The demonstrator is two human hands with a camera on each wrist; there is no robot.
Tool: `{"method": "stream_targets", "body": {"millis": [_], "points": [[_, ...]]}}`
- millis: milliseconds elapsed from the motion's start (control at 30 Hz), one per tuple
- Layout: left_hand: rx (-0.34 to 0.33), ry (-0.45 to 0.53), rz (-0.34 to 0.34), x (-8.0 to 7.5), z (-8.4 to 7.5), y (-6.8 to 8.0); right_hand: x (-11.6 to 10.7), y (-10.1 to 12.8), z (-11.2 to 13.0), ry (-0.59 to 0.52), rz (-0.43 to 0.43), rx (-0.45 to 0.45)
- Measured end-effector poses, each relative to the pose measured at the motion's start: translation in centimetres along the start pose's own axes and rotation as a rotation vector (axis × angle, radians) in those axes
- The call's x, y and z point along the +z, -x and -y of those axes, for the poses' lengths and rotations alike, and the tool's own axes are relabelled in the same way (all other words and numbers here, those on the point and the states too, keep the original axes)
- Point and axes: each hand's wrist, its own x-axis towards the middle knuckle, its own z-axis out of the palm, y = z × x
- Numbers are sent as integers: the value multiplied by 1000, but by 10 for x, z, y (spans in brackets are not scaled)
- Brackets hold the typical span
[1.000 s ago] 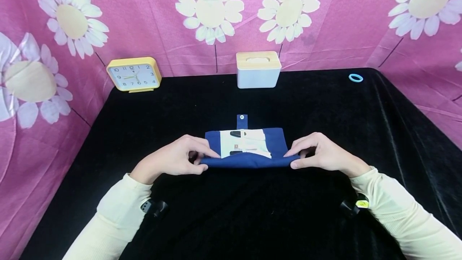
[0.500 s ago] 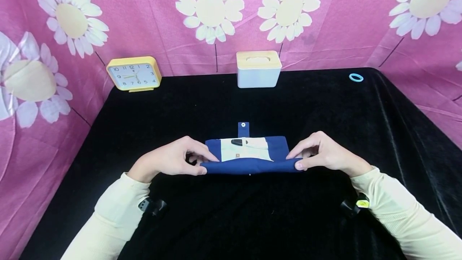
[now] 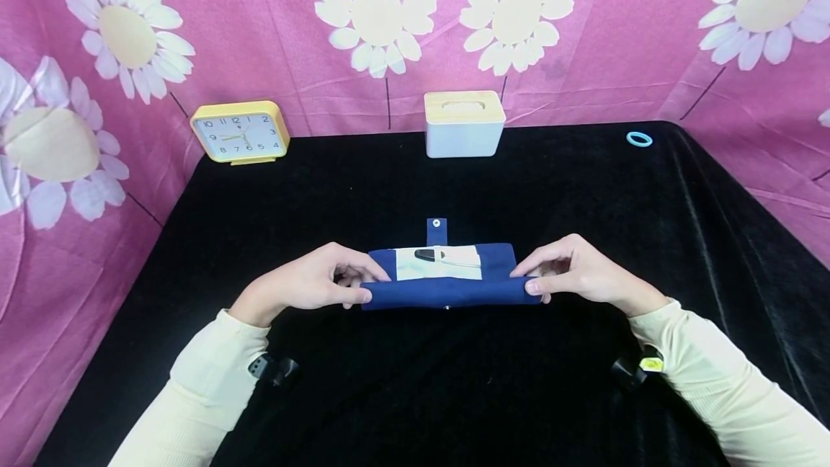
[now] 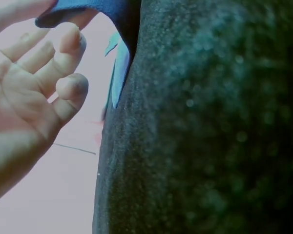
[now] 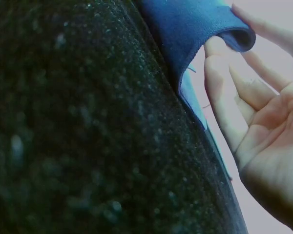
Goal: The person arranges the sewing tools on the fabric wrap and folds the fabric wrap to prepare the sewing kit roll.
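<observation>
A navy blue fabric roll-up pouch [image 3: 450, 294] lies across the middle of the table, its near edge folded over away from me. Beyond the fold shows a pale inner panel [image 3: 415, 271], where a small black-ended tool [image 3: 425, 255] sits under a band; its kind is unclear. From the far edge sticks out a strap [image 3: 436, 233] with a metal snap. My left hand [image 3: 311, 279] pinches the left end of the fold between thumb and fingers. At the right end my right hand [image 3: 580, 274] does likewise. Both wrist views show the cloth edge [image 5: 190, 29] curling over the fingers.
A yellow clock [image 3: 241, 132] stands at the back left, and a white tissue box [image 3: 464, 125] with a wooden lid at the back middle. A light blue ring [image 3: 639, 139] lies at the back right. Black velvet cloth [image 3: 454, 395] covers the table.
The pouch's near edge has been folded further over, so less of the pale panel shows. Its strap and far edge have come slightly nearer to me. Both hands keep their grip.
</observation>
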Motion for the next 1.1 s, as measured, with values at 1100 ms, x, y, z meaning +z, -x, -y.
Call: {"method": "stream_targets", "body": {"millis": [1100], "points": [[-302, 145, -344, 4, 8, -15, 5, -13, -8, 118, -304, 166]]}}
